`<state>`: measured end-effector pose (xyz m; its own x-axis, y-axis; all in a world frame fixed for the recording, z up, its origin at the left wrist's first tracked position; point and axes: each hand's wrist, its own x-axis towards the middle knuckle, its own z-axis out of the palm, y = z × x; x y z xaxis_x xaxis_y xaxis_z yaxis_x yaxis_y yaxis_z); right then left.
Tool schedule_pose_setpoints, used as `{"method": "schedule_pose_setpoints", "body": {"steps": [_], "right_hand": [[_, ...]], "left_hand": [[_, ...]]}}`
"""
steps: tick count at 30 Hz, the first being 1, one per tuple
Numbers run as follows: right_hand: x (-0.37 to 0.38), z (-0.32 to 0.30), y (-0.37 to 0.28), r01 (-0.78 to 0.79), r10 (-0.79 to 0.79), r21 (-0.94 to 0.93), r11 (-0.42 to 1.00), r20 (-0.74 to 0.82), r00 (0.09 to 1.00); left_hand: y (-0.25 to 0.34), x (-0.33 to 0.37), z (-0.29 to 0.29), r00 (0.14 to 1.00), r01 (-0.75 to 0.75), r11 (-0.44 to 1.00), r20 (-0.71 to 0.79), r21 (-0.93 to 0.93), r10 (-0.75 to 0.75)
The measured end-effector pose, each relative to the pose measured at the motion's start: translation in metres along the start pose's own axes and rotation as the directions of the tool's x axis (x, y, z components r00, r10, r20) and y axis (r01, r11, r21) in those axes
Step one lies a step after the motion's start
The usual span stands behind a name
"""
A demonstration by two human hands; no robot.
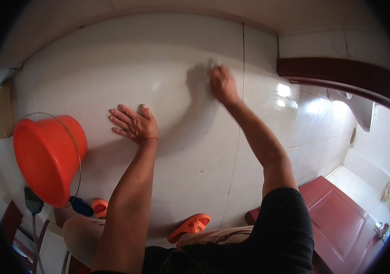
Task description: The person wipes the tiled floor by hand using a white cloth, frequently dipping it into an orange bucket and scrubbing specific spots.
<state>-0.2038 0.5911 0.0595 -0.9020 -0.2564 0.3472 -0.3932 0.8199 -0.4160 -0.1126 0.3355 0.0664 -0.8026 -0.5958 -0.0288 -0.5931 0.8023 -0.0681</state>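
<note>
My left hand (134, 123) lies flat on the pale glossy floor tile (195, 150), its fingers spread and nothing in it. Farther off and to the right, my right hand (223, 84) is closed and pressed down at the tile, slightly smeared by motion. A small pale, whitish thing (215, 63) shows at its fingertips; its kind is too blurred to make out. To the left of my left hand is an orange-red bucket (35, 160) with a thin wire handle, its mouth tilted toward me.
Orange slippers (190, 228) are on my feet. Beside the bucket are a dark blue object (81, 208) and a grey-green brush-like head on a pole (33, 203). A brown cardboard piece (3, 112) stands far left. At right are a dark red door (341, 214) and frame (341, 75).
</note>
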Motion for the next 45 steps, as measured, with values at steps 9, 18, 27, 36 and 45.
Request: {"method": "schedule_pose_setpoints", "body": {"steps": [9,18,27,36,45], "right_hand": [[0.037,-0.049,0.076,-0.390,0.341,-0.142,0.910,-0.281,0.897],[0.173,0.090,-0.047,-0.250,0.234,-0.270,0.930,-0.091,0.968],[0.161,0.114,-0.124,0.112,-0.107,0.065,0.992,-0.071,0.992],[0.023,0.034,-0.113,0.257,-0.316,0.278,0.926,0.194,0.929],[0.047,-0.012,-0.134,0.047,-0.072,0.323,0.945,0.064,0.995]], "left_hand": [[0.016,-0.006,-0.009,0.998,-0.042,0.999,0.054,-0.023,0.043],[0.003,0.001,-0.014,0.997,-0.014,0.998,0.081,-0.064,0.019],[0.014,-0.005,-0.013,0.990,0.005,0.992,0.137,-0.125,0.012],[0.007,-0.002,-0.013,0.991,-0.021,0.994,0.126,-0.111,0.035],[-0.001,0.002,-0.019,0.989,-0.012,0.990,0.143,-0.143,0.032]]}}
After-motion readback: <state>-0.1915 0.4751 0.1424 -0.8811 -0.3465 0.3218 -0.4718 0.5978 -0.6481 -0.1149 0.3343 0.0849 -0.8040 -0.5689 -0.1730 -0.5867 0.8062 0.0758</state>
